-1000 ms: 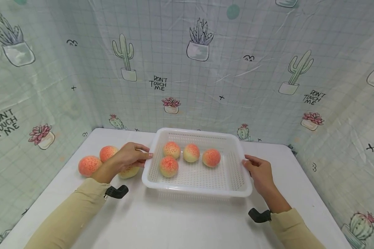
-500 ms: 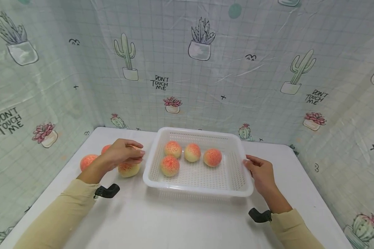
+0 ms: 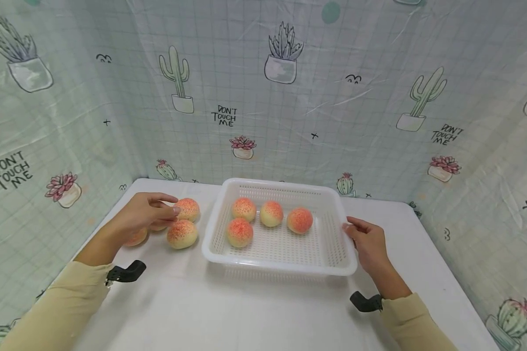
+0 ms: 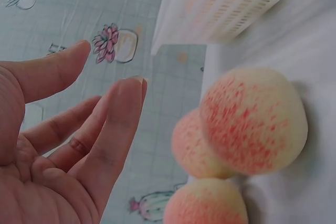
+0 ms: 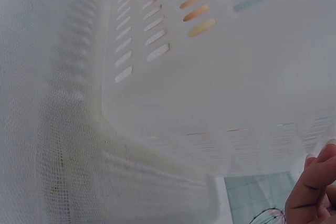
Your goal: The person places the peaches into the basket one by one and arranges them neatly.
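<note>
My left hand (image 3: 142, 212) is over the peaches on the left side of the table, its fingers relaxed and holding nothing. In the left wrist view the thumb and fingers (image 4: 123, 103) are spread apart, beside a peach (image 4: 257, 121) with a red-speckled top. One peach (image 3: 187, 208) lies just past the fingertips and another peach (image 3: 182, 234) nearer me; two more are partly hidden under the hand. My right hand (image 3: 369, 243) grips the right rim of a white perforated plastic basket (image 3: 281, 267). Inside it several peaches, such as the front one (image 3: 239, 232), sit toward the left.
The basket stands mid-table on a white tabletop (image 3: 254, 312). A curtain (image 3: 263, 107) printed with cacti and lettering hangs around the back and both sides. Each wrist wears a black camera mount, such as the left one (image 3: 131, 271).
My left hand has let go of the basket's left rim and moved left over the loose peaches. The right hand keeps its place on the right rim; the basket stays put.
</note>
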`<action>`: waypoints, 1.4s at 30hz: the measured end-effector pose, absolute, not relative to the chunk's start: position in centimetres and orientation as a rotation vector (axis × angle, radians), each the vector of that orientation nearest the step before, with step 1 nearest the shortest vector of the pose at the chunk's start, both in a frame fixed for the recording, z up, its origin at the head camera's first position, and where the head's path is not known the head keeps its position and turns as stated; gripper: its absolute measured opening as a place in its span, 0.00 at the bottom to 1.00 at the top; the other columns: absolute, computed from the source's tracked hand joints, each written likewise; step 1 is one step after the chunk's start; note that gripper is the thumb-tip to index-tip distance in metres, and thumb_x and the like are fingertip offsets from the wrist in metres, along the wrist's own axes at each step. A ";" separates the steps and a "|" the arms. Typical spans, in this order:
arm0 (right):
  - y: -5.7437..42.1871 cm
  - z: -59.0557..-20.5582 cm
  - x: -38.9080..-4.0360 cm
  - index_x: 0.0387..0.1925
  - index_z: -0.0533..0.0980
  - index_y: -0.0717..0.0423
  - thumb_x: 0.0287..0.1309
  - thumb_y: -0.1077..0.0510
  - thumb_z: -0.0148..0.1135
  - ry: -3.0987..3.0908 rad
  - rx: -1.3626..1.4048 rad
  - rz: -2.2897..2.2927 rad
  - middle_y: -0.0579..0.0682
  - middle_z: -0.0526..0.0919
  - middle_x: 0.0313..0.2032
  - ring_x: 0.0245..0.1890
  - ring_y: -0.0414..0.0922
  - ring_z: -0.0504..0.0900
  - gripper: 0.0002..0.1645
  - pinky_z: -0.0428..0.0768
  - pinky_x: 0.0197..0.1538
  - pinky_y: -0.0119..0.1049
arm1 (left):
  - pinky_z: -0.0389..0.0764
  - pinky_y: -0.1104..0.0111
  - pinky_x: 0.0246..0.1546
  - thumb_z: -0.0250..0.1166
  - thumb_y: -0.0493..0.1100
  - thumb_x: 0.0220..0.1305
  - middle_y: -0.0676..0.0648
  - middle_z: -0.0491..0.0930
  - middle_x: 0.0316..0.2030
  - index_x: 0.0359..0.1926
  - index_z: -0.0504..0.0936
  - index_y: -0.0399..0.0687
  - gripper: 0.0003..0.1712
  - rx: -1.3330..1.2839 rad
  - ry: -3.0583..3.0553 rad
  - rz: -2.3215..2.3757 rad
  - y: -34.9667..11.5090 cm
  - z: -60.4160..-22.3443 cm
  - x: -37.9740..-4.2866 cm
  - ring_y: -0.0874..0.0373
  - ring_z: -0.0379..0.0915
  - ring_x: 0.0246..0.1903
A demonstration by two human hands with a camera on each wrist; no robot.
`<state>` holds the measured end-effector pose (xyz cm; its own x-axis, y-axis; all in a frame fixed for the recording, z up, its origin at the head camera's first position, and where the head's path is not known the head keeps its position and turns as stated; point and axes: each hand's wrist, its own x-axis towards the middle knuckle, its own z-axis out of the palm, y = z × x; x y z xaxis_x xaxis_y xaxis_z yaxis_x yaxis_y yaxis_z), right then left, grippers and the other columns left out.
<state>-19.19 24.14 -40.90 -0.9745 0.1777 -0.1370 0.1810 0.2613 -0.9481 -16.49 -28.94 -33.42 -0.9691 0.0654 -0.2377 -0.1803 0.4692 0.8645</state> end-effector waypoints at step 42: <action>24.3 -40.8 -19.4 0.74 0.69 0.55 0.75 0.49 0.61 2.410 0.360 -1.910 0.54 0.76 0.63 0.43 0.32 0.83 0.32 0.87 0.46 0.23 | 0.65 0.31 0.70 0.67 0.60 0.70 0.20 0.53 0.76 0.80 0.51 0.32 0.55 -0.599 2.736 1.288 -38.4 -39.5 -13.7 0.23 0.52 0.73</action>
